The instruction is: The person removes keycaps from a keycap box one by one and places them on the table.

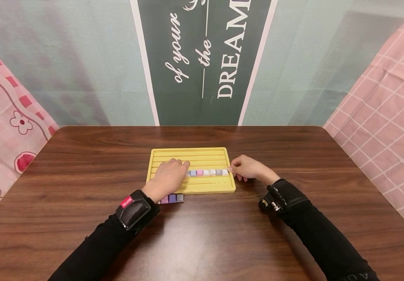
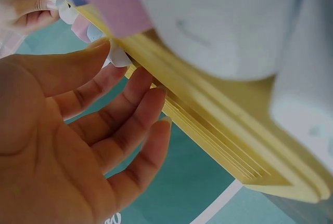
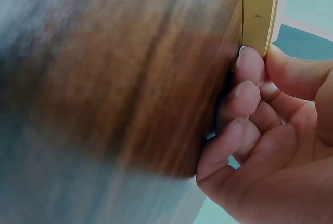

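Observation:
A yellow grooved tray [image 1: 191, 153] lies on the wooden table. A row of small pastel keycaps [image 1: 207, 172] sits in one of its grooves. My left hand [image 1: 168, 177] rests on the tray over the left end of that row. In the left wrist view its thumb and forefinger pinch a white keycap [image 2: 118, 56] while the other fingers lie straight against the tray [image 2: 218, 130]. My right hand [image 1: 245, 168] has curled fingers. Its thumb and forefinger grip the tray's right edge [image 3: 257, 11] at the row's end, a fingertip touching the last keycap.
A few purple and grey keycaps [image 1: 172, 198] lie on the table [image 1: 82, 164] just in front of the tray, partly under my left wrist. A dark banner with white lettering [image 1: 205, 58] hangs behind the table. Pink cloth [image 1: 392, 117] borders both sides.

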A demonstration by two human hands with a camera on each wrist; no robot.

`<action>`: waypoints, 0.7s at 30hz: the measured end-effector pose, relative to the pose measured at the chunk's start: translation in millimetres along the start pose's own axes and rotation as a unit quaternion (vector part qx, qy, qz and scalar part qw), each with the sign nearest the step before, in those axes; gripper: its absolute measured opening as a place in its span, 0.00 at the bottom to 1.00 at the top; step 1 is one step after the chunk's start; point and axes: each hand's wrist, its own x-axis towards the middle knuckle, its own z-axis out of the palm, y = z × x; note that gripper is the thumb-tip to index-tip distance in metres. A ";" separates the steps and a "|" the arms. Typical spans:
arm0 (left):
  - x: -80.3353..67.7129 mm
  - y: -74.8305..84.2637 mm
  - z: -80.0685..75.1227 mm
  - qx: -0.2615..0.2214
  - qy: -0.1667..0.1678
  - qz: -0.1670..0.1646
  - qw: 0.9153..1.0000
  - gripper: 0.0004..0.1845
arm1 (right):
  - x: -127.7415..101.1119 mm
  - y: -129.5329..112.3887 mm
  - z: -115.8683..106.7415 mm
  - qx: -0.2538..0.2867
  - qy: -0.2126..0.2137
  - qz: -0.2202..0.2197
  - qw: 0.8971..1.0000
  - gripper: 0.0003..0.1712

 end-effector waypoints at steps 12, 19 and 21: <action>3.8 0.6 -0.8 0.007 -0.005 -0.002 1.000 0.08 | -0.3 0.8 0.1 0.011 0.000 -0.002 1.000 0.19; 3.5 1.0 -2.3 0.009 -0.005 -0.001 1.000 0.08 | -0.1 0.8 -0.7 0.011 -0.002 -0.002 1.000 0.19; 3.6 0.9 -2.1 0.011 -0.002 0.001 1.000 0.07 | -0.1 0.8 -0.8 0.011 -0.003 -0.004 1.000 0.19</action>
